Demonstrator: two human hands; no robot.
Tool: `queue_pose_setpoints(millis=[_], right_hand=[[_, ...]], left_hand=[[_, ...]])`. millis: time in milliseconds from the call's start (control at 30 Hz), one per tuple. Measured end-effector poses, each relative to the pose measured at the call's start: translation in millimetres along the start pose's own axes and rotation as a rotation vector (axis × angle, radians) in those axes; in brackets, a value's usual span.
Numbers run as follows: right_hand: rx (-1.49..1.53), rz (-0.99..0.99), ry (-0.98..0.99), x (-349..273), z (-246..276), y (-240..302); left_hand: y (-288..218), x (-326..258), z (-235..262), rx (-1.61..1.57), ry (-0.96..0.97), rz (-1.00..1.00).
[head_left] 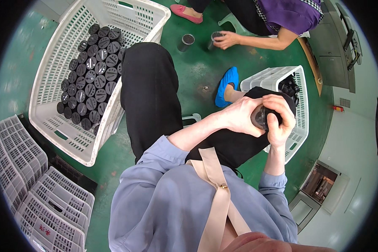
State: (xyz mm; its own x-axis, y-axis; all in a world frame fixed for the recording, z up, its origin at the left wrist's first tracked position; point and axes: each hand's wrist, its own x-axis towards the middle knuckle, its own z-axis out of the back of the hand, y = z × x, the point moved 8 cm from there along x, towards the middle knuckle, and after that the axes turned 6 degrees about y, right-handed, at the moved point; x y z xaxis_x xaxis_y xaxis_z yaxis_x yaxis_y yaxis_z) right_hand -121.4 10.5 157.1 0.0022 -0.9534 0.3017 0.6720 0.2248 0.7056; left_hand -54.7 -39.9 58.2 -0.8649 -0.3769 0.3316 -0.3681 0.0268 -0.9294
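Over my right knee, both hands grip a dark round jar (260, 119) between them. My left hand (240, 115) wraps round its left side, fingers closed. My right hand (282, 116) curls over its black top from the right, with the thumb bent in against it. The fingers cover much of the jar, so whether its lid is tight cannot be told. Just beyond my right hand stands a white crate (303, 109) with loose black pieces (289, 87), probably lids, in it.
At left, a large white crate (42, 90) holds many black-lidded jars (90, 76). Stacked white crates (56, 210) stand at lower left. Opposite, a co-worker's hand (227, 40) touches one dark-filled jar (216, 35); another jar (187, 40) stands on the green floor (197, 73).
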Motion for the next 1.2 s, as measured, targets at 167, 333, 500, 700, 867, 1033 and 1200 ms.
queue_pose_setpoints(millis=[167,333,500,700,867,1033,1200], right_hand=[[0.312,0.010,0.195,4,-7,5],[0.295,0.044,0.241,9,-7,22],[-0.018,-0.232,-0.307,-16,-6,-21],[-0.050,-0.255,-0.268,-15,-18,-39],[-0.001,-0.011,0.144,-1,-5,-6],[-0.061,-0.391,-0.373,-21,-17,-54],[-0.068,-0.118,0.027,-2,-14,-21]], left_hand=[[3,-6,-11,-0.098,0.236,0.145],[2,-9,-29,-0.286,0.349,0.128],[-5,-6,6,0.387,-0.302,-0.148],[8,-13,14,0.582,-0.432,-0.193],[20,2,-13,0.020,0.117,-0.023],[8,-12,10,0.625,-0.471,-0.140],[11,-6,20,0.126,-0.041,0.181]])
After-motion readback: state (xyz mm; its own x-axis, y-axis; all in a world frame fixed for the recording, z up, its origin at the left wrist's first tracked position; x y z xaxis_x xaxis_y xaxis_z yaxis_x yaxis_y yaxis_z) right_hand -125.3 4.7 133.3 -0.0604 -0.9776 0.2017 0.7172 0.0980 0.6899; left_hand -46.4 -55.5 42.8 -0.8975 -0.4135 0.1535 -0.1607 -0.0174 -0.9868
